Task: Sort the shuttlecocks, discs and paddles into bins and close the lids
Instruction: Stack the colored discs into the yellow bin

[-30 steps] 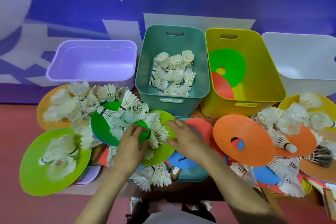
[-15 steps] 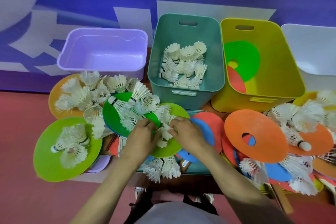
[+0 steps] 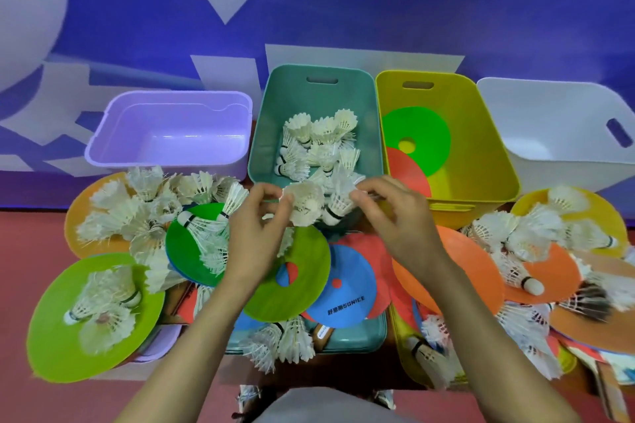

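Observation:
My left hand pinches a white shuttlecock by its feathers at the near rim of the teal bin. Beside it, my right hand pinches a second shuttlecock over the same rim. Several shuttlecocks lie inside the teal bin. Behind my right hand, the yellow bin holds a green disc and a red disc. A lime disc and a blue disc lie below my hands.
An empty lilac bin stands at the left, a white bin at the right. Loose shuttlecock piles cover discs left and right. A large lime disc lies front left, an orange disc right of centre. Lids lie under the clutter.
Both hands rose from the lime disc to the teal bin's near rim, each lifting a shuttlecock. The lime disc's centre hole now shows.

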